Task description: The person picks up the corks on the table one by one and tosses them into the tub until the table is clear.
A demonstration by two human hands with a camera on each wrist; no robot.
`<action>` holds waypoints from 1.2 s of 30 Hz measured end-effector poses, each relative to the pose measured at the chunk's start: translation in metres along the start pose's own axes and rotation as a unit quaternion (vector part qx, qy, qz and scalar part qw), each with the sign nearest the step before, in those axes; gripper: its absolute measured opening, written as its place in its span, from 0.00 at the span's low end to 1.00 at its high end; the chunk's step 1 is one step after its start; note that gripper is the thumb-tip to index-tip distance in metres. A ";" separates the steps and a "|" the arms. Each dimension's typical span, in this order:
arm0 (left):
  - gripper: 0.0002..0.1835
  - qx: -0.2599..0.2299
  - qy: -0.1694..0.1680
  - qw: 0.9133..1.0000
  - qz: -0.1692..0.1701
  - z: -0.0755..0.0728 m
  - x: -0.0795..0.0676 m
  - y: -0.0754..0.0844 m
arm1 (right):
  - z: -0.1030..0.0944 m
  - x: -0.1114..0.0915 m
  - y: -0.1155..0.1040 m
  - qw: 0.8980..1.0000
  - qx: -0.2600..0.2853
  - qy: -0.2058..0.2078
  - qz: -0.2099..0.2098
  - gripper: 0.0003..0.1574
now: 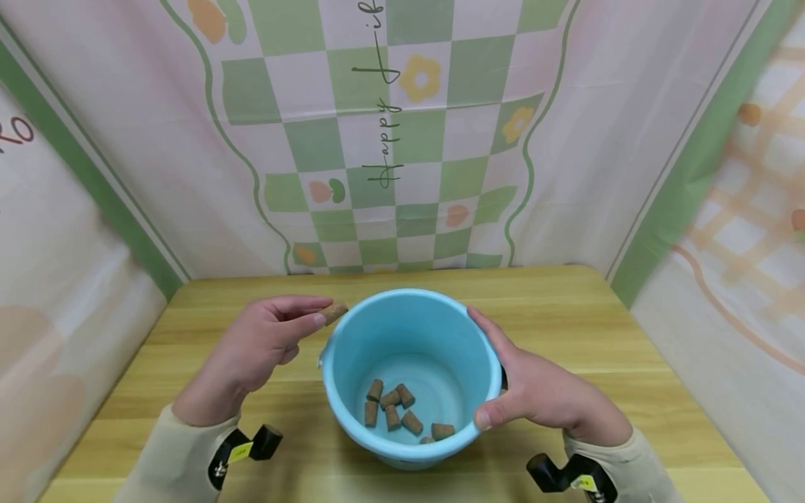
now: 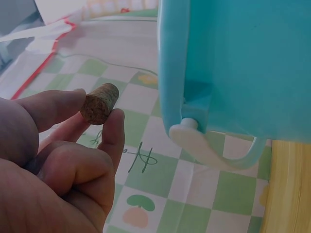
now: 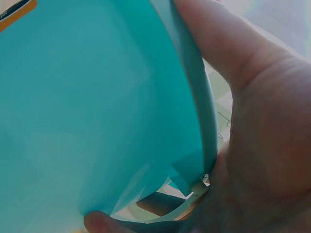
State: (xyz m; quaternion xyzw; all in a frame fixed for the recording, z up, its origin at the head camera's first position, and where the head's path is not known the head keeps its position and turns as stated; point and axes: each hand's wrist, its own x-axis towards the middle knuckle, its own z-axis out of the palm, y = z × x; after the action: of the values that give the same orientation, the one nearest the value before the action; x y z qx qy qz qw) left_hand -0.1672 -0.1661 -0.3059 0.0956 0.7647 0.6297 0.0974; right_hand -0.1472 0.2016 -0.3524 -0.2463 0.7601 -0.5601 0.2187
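A light blue bucket [image 1: 411, 297] stands on the wooden table, with several brown corks [image 1: 392, 417] lying on its bottom. Between thumb and fingertips my left hand [image 1: 260, 342] pinches one more cork [image 2: 100, 103], just outside the bucket's left rim. My right hand [image 1: 541, 391] grips the bucket at its right side, thumb on the near rim and fingers along the outer wall. In the left wrist view the bucket's handle [image 2: 209, 153] hangs from its pivot. The right wrist view shows the bucket's outer wall [image 3: 112, 97] close up, with a fingertip against it.
The wooden table [image 1: 629, 349] reaches out on both sides of the bucket. Behind it hangs a green-and-white checked cloth [image 1: 383, 140], with printed cloth walls [image 1: 69, 279] to left and right. Each wrist carries a black camera mount [image 1: 235, 454].
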 end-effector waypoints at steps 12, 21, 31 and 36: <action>0.20 -0.003 -0.011 1.000 -0.002 0.005 0.006 0.001 | 0.000 0.000 -0.002 1.000 0.004 -0.003 -0.005 0.78; 0.20 0.005 -0.003 1.000 -0.018 0.010 0.009 0.001 | 0.000 0.001 -0.001 1.000 0.006 -0.003 -0.008 0.77; 0.21 -0.004 0.002 1.000 -0.029 0.015 0.011 0.002 | 0.001 0.000 -0.002 1.000 -0.013 0.009 -0.002 0.78; 0.22 -0.009 0.004 0.999 -0.030 0.015 0.010 0.001 | 0.001 0.000 -0.001 1.000 -0.011 0.008 -0.005 0.77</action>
State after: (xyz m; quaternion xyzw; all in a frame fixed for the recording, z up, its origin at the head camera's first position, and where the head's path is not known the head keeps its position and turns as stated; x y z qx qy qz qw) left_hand -0.1724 -0.1487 -0.3079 0.0688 0.7623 0.6334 0.1139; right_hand -0.1464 0.2007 -0.3513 -0.2479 0.7665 -0.5550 0.2074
